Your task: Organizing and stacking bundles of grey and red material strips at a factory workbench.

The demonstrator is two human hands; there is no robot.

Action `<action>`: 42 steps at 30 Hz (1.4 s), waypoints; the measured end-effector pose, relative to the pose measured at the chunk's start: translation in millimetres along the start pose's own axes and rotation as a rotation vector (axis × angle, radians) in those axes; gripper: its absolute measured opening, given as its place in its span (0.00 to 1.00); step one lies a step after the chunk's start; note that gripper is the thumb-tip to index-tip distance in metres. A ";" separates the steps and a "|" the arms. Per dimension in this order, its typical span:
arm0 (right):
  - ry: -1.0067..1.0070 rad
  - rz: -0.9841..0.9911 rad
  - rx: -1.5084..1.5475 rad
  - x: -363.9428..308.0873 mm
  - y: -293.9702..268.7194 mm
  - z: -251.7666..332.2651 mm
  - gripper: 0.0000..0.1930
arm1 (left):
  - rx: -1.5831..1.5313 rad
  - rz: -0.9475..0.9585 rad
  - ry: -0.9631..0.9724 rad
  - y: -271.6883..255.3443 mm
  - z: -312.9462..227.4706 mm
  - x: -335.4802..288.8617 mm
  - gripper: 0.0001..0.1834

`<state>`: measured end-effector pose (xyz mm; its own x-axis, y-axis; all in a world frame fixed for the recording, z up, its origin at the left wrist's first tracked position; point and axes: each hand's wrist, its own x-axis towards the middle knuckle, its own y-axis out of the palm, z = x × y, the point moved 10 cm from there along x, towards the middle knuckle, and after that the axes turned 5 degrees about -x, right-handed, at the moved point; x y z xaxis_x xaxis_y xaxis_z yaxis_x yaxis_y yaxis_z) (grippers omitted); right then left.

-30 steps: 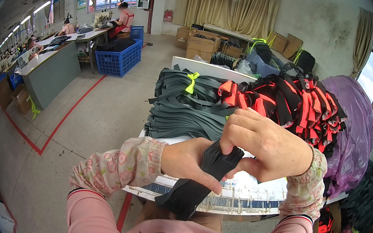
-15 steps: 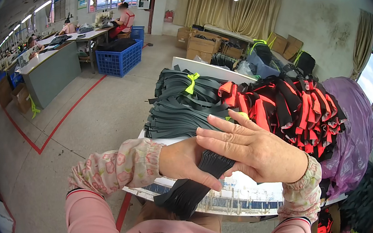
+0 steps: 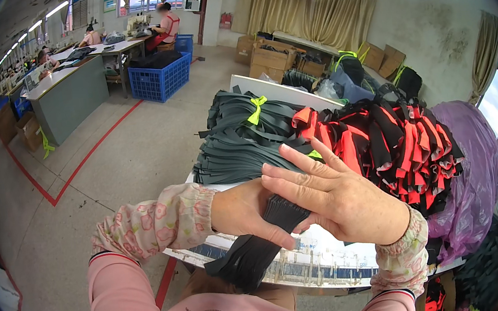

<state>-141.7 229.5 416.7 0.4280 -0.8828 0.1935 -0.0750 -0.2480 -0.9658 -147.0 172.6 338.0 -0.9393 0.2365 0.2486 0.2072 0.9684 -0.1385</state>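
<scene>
My left hand [image 3: 238, 209] is closed around a stack of dark fabric straps [image 3: 250, 262], its thumb lying across the top. The lower end of the stack hangs toward me, over the near part of the white table [image 3: 336, 256]. Across the stack's far end lies my right hand [image 3: 347, 199], fingers stretched and spread, thumb close to the stack's edge. Its fingertips partly cover a pile of dark green straps [image 3: 230, 158], part of which is tied with a yellow-green strip [image 3: 258, 110].
Right of the green pile are heaped black and orange-red fabric pieces [image 3: 384, 145], beside a purple plastic bag [image 3: 469, 178]. Cardboard boxes [image 3: 271, 56] stand behind. A blue crate [image 3: 159, 79] is on the floor at far left, near people at sewing tables.
My right hand's fingers have spread slightly wider and shifted a little over the stack's far end. My left hand keeps its hold, almost still.
</scene>
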 end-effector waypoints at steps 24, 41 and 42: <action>-0.037 -0.050 0.002 0.5 -9.4 -0.1 0.26 | -0.073 0.055 -0.006 9.5 8.6 5.5 0.24; 0.172 0.011 1.726 -2.7 234.4 -21.2 0.51 | -0.087 -0.388 0.106 -64.9 -7.9 -5.1 0.18; 0.193 -0.023 1.714 -5.4 250.3 -18.1 0.48 | -0.109 -0.411 0.124 -71.5 -8.8 -11.6 0.18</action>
<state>-179.1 164.9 176.9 0.2999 -0.9486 0.1014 0.9537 0.3007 -0.0074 -148.5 101.3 353.4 -0.9113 -0.1685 0.3758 -0.1427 0.9851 0.0957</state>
